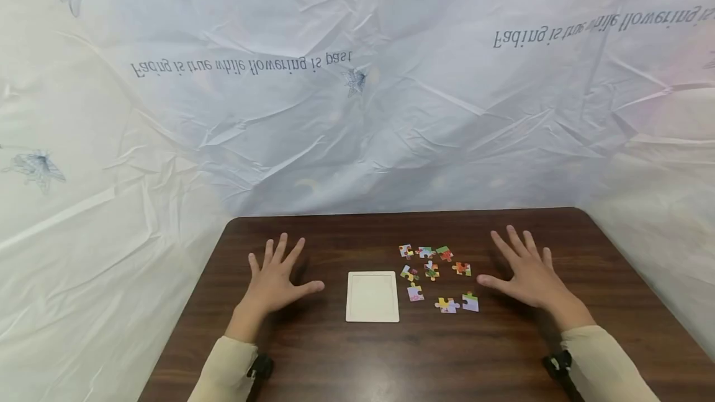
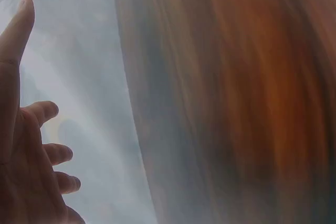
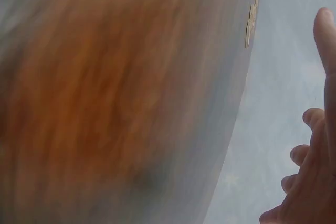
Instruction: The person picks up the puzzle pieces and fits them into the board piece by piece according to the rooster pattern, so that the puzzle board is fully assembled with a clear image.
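Over the left side of the table, my left hand (image 1: pixel 277 284) is spread with its fingers apart, holding nothing. On the right side my right hand (image 1: pixel 529 275) is spread the same way, also holding nothing. Between them a square cream puzzle tray (image 1: pixel 372 297) with a raised rim lies flat, nearer the left hand. Right of the tray are several loose jigsaw pieces (image 1: pixel 431 270) with colourful prints. An orange-red piece (image 1: pixel 462 268) is among those nearest the right thumb. In the wrist views, the left palm (image 2: pixel 31 177) and right palm (image 3: pixel 310 192) show bare, fingers extended.
The dark wood-grain table (image 1: pixel 368 358) has rounded far corners. Behind it and on both sides hangs a wrinkled pale curtain (image 1: pixel 391 141) with printed lettering and flowers. Black straps (image 1: pixel 260 366) sit at both wrists, below beige sleeves (image 1: pixel 223 368).
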Demonstrator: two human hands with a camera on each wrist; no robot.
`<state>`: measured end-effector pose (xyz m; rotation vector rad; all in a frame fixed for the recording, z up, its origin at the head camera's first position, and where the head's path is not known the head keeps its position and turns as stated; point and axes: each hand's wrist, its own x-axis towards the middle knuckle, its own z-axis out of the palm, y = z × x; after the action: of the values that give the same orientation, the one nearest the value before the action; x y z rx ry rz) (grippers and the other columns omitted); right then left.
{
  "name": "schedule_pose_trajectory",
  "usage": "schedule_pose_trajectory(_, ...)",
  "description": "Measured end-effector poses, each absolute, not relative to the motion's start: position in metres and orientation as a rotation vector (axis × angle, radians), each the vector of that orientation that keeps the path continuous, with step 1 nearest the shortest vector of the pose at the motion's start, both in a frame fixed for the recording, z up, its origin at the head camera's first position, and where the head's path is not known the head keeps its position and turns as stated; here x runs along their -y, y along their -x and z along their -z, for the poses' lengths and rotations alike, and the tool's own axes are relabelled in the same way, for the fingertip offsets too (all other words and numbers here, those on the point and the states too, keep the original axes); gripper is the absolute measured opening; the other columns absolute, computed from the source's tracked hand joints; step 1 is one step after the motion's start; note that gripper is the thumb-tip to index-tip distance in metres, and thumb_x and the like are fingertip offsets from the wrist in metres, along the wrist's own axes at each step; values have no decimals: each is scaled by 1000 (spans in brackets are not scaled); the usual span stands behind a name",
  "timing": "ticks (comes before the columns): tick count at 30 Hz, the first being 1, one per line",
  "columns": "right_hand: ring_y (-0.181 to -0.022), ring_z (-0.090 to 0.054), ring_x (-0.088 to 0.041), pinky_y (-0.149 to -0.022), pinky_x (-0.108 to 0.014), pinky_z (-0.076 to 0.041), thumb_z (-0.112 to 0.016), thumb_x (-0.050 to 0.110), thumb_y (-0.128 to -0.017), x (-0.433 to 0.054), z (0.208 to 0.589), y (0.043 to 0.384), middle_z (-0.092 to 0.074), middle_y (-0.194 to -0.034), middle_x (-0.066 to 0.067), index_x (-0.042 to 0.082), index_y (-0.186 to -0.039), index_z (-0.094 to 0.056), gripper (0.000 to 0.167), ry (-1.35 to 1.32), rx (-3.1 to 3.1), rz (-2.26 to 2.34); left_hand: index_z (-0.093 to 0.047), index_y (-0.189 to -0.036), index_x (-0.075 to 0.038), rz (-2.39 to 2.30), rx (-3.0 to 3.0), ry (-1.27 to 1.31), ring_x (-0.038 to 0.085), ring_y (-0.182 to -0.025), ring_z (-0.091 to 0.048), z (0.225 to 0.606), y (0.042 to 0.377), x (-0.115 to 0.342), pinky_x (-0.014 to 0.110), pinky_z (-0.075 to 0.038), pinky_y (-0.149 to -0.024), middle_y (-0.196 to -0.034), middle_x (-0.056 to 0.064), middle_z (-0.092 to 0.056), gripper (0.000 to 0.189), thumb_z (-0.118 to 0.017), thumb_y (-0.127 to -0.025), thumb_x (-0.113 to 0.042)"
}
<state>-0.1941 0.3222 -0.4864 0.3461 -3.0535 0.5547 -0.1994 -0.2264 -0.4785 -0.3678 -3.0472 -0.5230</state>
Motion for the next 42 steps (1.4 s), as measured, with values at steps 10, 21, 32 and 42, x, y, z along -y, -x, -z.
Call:
schedule_pose_trajectory(10,-156,3,-58,-111,-86,-2,-75,57,-94,-285,489,210,3,-174,-25,18,-172,-10,109,-420,3002,-860,-16,-172,-30,1080,3016,405,49,-160,1,487,207,212,83,4,-115,-177,16,-3,100,-69,-95,-64)
schedule_pose_trajectory(21,-156,0,-57,-113,-85,-4,-74,46,-99,-226,487,239,-8,-173,-28,6,-169,-24,95,-523,2930,-979,-21,-171,-19,1532,2866,472,44,-160,-14,515,209,193,76,-10,-121,-175,17,-16,95,-74,-98,-47)
schedule_pose_trajectory(32,-148,-39,-50,-116,-69,-34,-71,23,-104,-173,488,268,-45,-159,-28,-3,-154,-50,60,-628,2906,-974,-30,-169,-18,1297,2962,774,44,-161,-7,534,207,176,69,11,-123,-173,13,-26,114,-91,-80,-53)
schedule_pose_trajectory(42,-103,-70,-31,-86,-50,-58,-67,10,-104,-155,494,272,-70,-130,-20,1,-124,-75,24,-694,3069,-852,-44,-164,-20,1051,3043,847,44,-161,-3,538,203,168,72,9,-122,-175,13,-20,108,-93,-74,-56)
